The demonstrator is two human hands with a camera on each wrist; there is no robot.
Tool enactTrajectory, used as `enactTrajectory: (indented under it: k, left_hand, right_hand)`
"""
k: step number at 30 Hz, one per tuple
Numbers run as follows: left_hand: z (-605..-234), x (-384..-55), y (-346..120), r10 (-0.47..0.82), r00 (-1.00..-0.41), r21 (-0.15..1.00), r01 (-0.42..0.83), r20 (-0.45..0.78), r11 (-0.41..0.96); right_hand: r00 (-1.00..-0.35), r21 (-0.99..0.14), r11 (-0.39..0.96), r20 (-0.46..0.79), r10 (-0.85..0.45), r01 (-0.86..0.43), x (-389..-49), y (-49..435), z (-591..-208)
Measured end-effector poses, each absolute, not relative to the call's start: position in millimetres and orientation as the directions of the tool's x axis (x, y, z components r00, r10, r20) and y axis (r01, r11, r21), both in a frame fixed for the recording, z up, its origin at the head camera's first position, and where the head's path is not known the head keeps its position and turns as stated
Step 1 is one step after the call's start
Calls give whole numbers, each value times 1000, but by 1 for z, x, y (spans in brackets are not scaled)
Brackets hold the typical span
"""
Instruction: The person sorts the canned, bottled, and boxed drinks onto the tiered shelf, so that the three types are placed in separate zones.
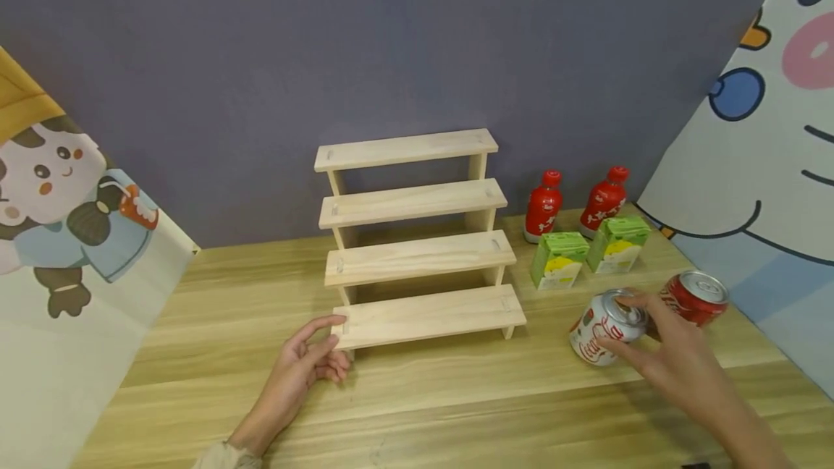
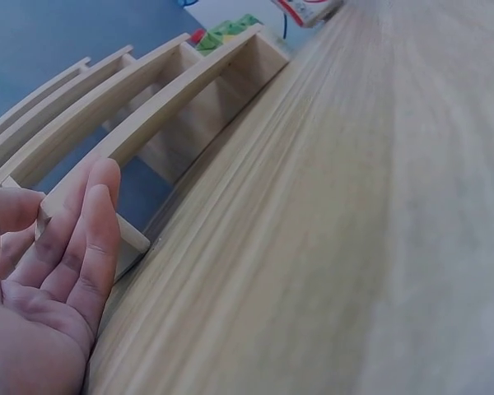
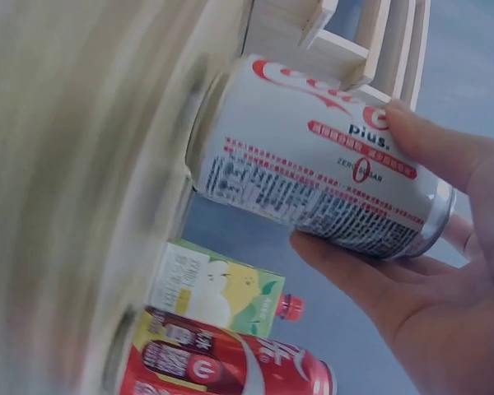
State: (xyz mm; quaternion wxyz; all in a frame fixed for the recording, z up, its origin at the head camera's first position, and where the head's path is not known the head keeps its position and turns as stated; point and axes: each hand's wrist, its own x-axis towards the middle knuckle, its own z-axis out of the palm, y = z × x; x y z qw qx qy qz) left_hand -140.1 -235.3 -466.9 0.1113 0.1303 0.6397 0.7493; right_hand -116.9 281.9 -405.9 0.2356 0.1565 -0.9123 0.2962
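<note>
A four-step wooden display stand (image 1: 423,317) stands against the grey back panel. At the left end of its lowest step, my left hand (image 1: 302,364) pinches the board's corner; the left wrist view shows fingers (image 2: 90,230) curled around that end. To the right of the stand, my right hand (image 1: 677,353) grips a white Coca-Cola can (image 1: 594,331) near its top. In the right wrist view the white can (image 3: 313,164) sits between thumb and fingers, its base close to the tabletop. Just behind the hand is a red soda can (image 1: 693,299), partly covered by it.
Two green juice cartons (image 1: 560,260) (image 1: 619,244) stand right of the stand. Behind them are two red bottles (image 1: 543,208) (image 1: 604,201). Printed cartoon panels (image 1: 749,165) flank the wooden table (image 1: 456,411) on both sides.
</note>
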Motion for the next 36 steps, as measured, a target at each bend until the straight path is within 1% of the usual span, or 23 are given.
enactTrajectory:
  k: [2, 5, 11, 17, 23, 28, 32, 36]
  left_hand:
    - [-467, -140, -234, 322, -946, 989, -2, 46, -147]
    - [-467, -139, -233, 305, -952, 991, -4, 37, -134]
    - [-467, -140, -232, 300, -953, 991, -6, 34, -131]
    - [-467, -142, -232, 299, -954, 989, -9, 36, -147]
    - [-468, -142, -233, 309, -950, 986, -8, 45, -168]
    - [-468, -140, -234, 295, -955, 987, -18, 30, -159]
    - [-468, -141, -235, 296, -954, 989, -3, 42, -149]
    - [-468, -143, -233, 307, -951, 990, 0, 43, -141]
  right_hand:
    - [-833, -460, 780, 537, -136, -424, -117, 283, -403]
    - [-819, -415, 805, 556, -145, -424, -117, 284, -399]
    - [-820, -339, 848, 545, -177, -408, -119, 279, -389]
    - [-791, -301, 822, 552, -263, -483, -127, 266, -374]
    - [-758, -263, 791, 552, -347, -553, -143, 247, -362]
    - [-727, -246, 759, 560, -397, -603, -155, 232, -353]
    - [-711, -229, 744, 557, -429, -628, -161, 224, -346]
    - [-695, -244, 714, 564, -446, -656, -166, 220, -337]
